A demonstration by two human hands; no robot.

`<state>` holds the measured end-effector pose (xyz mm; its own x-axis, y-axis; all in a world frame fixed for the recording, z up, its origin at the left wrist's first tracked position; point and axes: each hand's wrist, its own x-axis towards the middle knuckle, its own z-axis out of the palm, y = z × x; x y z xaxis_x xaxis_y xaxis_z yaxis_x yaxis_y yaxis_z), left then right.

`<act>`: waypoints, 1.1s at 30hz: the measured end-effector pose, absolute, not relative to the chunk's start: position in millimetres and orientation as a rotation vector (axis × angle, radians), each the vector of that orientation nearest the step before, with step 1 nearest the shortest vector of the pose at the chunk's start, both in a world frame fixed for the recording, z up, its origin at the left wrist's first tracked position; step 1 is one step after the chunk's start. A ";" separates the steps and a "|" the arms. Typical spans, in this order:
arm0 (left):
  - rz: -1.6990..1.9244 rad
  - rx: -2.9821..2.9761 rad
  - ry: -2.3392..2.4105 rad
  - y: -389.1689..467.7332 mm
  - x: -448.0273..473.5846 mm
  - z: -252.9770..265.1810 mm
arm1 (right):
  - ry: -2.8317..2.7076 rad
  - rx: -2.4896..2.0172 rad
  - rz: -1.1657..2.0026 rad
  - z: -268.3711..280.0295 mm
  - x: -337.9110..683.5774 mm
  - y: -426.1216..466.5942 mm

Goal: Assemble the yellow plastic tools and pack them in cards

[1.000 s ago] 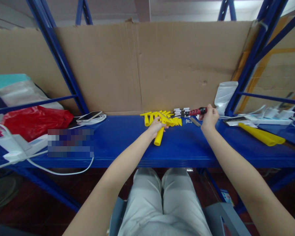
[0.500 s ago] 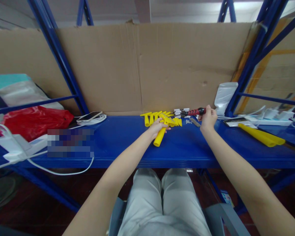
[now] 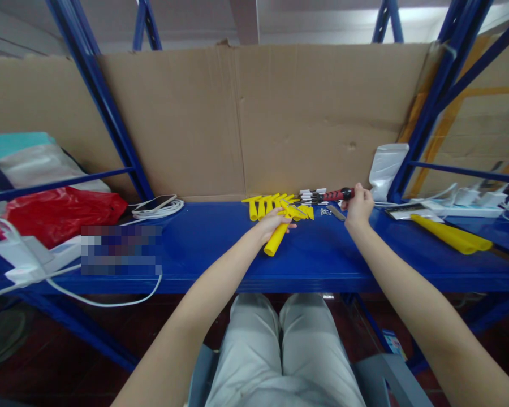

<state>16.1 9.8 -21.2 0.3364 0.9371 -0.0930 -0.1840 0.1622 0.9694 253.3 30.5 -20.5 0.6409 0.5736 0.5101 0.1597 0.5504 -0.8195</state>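
My left hand [image 3: 274,223] is closed around a yellow T-shaped tool [image 3: 275,240] with a round tube handle, which points down toward the table's front edge. My right hand [image 3: 359,204] grips the end of a red and black screwdriver [image 3: 333,195], whose far end points left, away from the hand. Its tip is too small to make out. Several more yellow T-shaped tools [image 3: 261,208] lie in a row just behind my left hand. Beside my right hand lies a flat grey metal strip [image 3: 336,212], with small silvery pieces [image 3: 324,212] next to it.
White-and-black packets [image 3: 313,194] lie behind the screwdriver. Yellow tubes [image 3: 453,233] and a power strip [image 3: 470,209] are at the right. Leftward are a phone [image 3: 159,202], coiled white cable [image 3: 169,208] and a red bag [image 3: 63,212]. Cardboard [image 3: 322,113] walls off the back.
The view has tilted slightly, so the scene sits a little lower. My left hand still holds the yellow tool and my right hand the screwdriver, both almost in place.
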 end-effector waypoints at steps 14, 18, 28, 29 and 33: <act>0.971 1.098 0.882 10.1 16.3 -21.3 | -0.909 -0.984 0.273 -22.8 254.5 33.0; 0.976 1.106 0.881 10.1 16.5 -21.2 | -0.889 -0.975 0.280 -21.8 253.6 32.1; 0.976 1.205 0.991 3.6 16.6 -19.7 | -0.883 -0.958 0.297 -20.1 251.5 28.8; 0.969 1.218 1.007 2.9 16.6 -19.5 | -0.882 -0.958 0.296 -19.7 250.7 28.0; 0.945 1.262 1.055 2.4 16.6 -19.9 | -0.869 -0.930 0.279 -18.2 246.7 25.5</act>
<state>16.6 2.4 -19.9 0.2638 0.9604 -0.0897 0.0166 0.0884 0.9959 246.7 25.5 -18.2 0.6395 0.5564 0.5305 0.1432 0.5918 -0.7932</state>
